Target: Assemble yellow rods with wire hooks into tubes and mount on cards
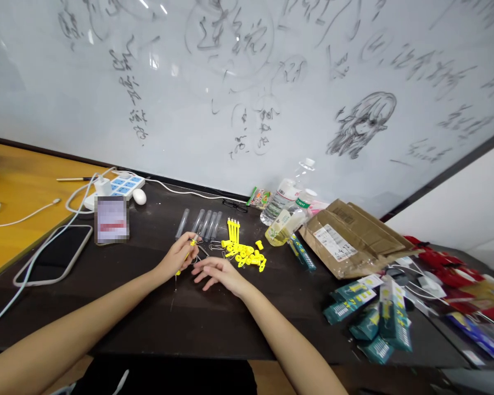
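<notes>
At the middle of the dark desk (239, 323), under the scribbled whiteboard (164, 131), a person is working with both hands close together. The left hand (175, 262) is gripping a slim yellow piece (193, 242) between its fingers, and the piece is lying aslant, its long axis running from near left to far right, with a thin metal end pointing down towards the near edge. The right hand (222, 276) is hovering just to the right, palm turned inward, its fingers loosely open and pointing left at the yellow piece; I'm seeing no grip in it, though I can't tell whether a fingertip is brushing anything.

Beyond the left hand, clear tubes (182, 224) are lying in a loose row, their length running away from the person. To their right, yellow sticks (233, 230) are lying side by side, also pointing to the far side, and small yellow parts (247, 255) are sitting in a heap nearer in. Bent wire hooks (215, 244) are resting between heap and tubes. So the right hand is lying nearer the heap, while the left is sitting nearer the tubes. Farther right, a cardboard parcel (354, 233) is leaning near some bottles (278, 200).
</notes>
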Tool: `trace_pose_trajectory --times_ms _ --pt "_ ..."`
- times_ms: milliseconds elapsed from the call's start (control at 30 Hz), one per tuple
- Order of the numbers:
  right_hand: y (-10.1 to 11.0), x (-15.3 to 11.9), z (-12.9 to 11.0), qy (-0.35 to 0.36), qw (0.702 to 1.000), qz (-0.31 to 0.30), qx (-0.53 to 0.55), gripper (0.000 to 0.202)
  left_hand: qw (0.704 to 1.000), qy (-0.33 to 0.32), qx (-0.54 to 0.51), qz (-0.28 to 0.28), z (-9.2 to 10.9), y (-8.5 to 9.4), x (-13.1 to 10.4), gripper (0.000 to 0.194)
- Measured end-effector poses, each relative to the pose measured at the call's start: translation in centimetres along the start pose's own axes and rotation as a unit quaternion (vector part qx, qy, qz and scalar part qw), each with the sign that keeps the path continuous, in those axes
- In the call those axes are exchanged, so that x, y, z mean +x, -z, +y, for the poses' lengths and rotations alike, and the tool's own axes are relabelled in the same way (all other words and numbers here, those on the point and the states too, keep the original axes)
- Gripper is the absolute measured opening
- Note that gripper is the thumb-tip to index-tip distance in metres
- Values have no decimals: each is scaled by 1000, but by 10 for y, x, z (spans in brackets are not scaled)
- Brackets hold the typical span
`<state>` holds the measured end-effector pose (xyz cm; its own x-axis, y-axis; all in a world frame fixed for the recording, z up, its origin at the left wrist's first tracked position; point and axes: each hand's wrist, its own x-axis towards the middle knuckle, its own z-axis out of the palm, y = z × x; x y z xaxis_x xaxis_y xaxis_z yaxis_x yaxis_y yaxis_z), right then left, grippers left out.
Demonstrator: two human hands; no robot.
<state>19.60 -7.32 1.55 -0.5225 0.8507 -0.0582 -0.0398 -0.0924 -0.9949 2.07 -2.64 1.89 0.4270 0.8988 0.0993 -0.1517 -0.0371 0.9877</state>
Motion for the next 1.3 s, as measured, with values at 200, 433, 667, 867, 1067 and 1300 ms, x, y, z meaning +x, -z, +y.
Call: trace_pose_trajectory --times_ms 200,433,667,867,1067,1300 --pt "37 -3 -11 119 898 327 -268 24 997 11 45 -56 -7 -2 -5 35" --pt "66 -17 -26 79 722 354 -589 19 995 26 63 -66 -6 -5 -5 35" --pt "59 -13 -13 0 668 262 -697 17 994 -2 75 -78 -14 -4 -2 30" --pt "55 -13 -16 -26 644 246 -724 18 997 11 47 -68 -13 -6 -4 22" --pt "56 -12 -15 -19 645 244 -724 13 997 16 52 -57 -13 -5 -2 25" --pt "61 -13 -19 83 743 284 -600 8 997 14 57 -58 -8 -6 -5 28"
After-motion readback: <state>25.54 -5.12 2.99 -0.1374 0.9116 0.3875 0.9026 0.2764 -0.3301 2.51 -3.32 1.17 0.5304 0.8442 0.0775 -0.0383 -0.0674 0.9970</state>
